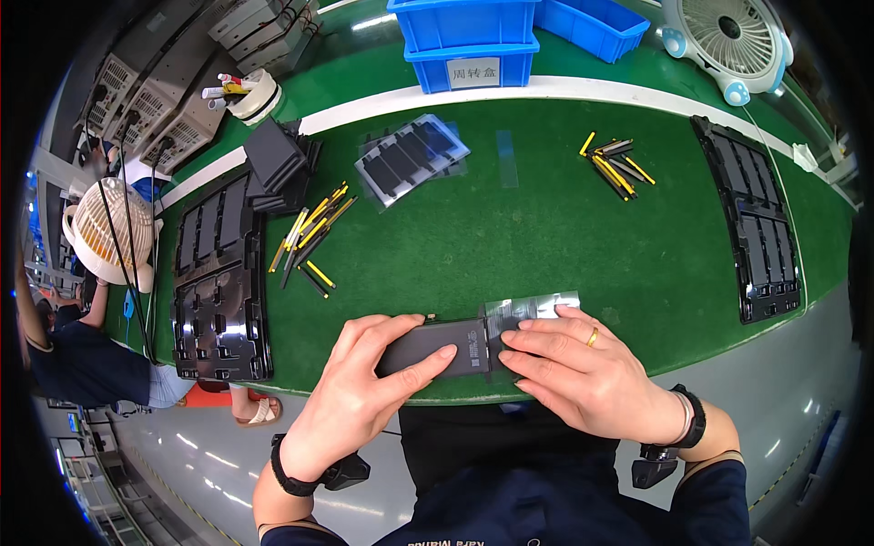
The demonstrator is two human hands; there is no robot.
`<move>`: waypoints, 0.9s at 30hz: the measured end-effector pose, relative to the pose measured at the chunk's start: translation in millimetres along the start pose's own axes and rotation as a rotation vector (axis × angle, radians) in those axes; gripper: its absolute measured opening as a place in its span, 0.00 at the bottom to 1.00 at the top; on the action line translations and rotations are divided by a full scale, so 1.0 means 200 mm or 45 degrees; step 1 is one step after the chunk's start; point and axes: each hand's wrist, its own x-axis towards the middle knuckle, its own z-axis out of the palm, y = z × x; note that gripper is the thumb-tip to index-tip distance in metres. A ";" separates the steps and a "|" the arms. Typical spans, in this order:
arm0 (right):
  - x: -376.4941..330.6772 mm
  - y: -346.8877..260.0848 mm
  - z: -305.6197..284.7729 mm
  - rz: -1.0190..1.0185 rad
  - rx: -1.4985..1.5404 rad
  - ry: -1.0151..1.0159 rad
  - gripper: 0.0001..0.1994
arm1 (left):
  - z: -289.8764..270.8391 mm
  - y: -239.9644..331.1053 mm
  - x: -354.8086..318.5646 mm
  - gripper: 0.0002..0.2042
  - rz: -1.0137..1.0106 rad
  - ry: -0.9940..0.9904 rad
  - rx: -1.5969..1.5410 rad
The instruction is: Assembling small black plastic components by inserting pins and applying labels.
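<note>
Right now, your left hand [364, 391] grips a dark flat pack [423, 348] at the near edge of the green surface [428, 264], with the thumb lying across its top face and the other fingers curled toward its far edge. Your right hand [592, 382] is at the pack's right end, its fingers bunched over a transparent film [537, 308]; you cannot tell from this view whether they pinch the film or only press on it. The film reaches out beyond your fingertips, away from you.

Farther out, transparent sheets with dark strips [410, 162] lie overlapped on the surface, left of a narrow bluish strip [507, 159]. To your left, a pile of yellow and black sticks [314, 227] sits between those sheets and a black tray [218, 314], and a stack of dark packs [276, 159] stands near the tray's far end. To your right, a 2nd pile of sticks [619, 168] lies short of another black tray [760, 227]. Beyond the white strip at the back are 2 stacked blue bins [469, 27], with a white fan [728, 41] farther right.
</note>
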 end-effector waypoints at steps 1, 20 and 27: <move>0.00 0.00 0.00 0.001 0.001 -0.001 0.16 | 0.00 0.00 0.00 0.21 -0.001 -0.003 0.004; 0.01 -0.02 -0.01 0.011 -0.074 -0.072 0.18 | -0.02 0.03 0.01 0.25 -0.035 -0.046 0.001; 0.01 -0.02 -0.02 0.007 -0.089 -0.116 0.19 | -0.04 0.04 0.02 0.24 -0.024 -0.055 0.005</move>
